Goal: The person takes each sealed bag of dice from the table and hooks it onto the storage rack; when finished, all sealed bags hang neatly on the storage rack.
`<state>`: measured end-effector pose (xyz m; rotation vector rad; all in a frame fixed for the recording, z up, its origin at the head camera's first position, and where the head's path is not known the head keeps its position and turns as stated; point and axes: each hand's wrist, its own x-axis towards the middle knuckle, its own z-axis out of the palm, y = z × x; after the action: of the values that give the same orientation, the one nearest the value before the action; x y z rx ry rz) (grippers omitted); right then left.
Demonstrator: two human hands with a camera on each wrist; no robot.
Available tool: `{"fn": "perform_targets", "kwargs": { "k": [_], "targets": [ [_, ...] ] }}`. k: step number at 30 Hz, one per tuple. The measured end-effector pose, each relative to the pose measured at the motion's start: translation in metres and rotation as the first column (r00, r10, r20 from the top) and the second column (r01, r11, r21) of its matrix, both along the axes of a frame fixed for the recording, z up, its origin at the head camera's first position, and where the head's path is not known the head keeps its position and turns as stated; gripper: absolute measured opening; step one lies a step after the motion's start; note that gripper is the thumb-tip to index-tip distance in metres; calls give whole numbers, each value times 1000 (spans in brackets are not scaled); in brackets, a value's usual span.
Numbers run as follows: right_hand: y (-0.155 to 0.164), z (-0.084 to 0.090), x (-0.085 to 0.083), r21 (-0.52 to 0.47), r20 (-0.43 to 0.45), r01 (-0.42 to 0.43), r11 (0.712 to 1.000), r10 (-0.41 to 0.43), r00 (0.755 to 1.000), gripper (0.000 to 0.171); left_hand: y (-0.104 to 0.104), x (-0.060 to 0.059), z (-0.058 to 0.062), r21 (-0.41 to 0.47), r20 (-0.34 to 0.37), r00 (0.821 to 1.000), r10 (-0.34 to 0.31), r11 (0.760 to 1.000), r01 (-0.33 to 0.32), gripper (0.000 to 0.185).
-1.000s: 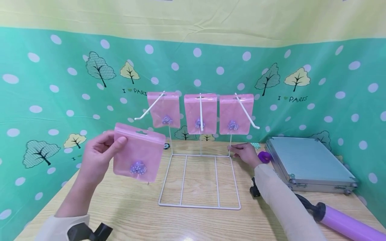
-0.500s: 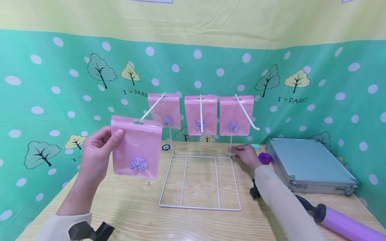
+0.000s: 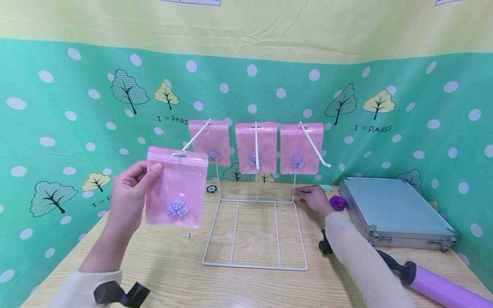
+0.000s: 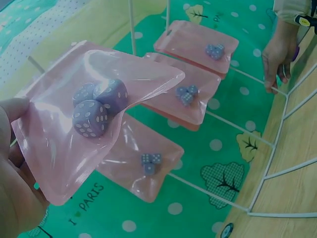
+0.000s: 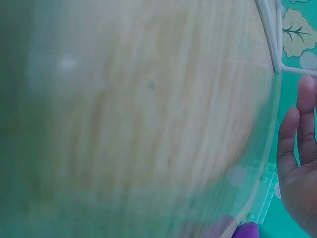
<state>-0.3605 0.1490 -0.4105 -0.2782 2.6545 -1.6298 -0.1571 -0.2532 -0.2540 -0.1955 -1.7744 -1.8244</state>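
My left hand pinches a pink zip bag by its left edge, thumb in front. Lilac dice lie in its lower part. The white tip of the rack's left hook shows at the bag's hang hole, apparently through it. Farther back, similar bags with dice hang on the left hook, the middle hook and the right hook. My right hand holds the white wire rack near the foot of its right post. The right wrist view shows its fingers beside the wire.
A silver case lies on the right of the wooden table. In front of it is a purple hand pump. A purple ring-like object lies near my right hand. A poker chip rests behind the rack's left side, before a green curtain.
The bag in my left hand has risen and straightened, and its hang hole has met the left hook's tip. My right hand has stayed on the rack.
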Motion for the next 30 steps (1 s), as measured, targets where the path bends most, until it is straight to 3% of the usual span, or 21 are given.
{"fn": "perform_targets", "kwargs": {
  "k": [14,30],
  "targets": [
    [0,-1,-1,-4,12,6,1000,-6,1000,36,4,-25,-10,-17,41,998,46,999,-45,8],
    [0,0,-1,19,5,4,1000,-4,1000,37,12,-51,-9,-1,86,987,137,991,-137,6]
  ]
}}
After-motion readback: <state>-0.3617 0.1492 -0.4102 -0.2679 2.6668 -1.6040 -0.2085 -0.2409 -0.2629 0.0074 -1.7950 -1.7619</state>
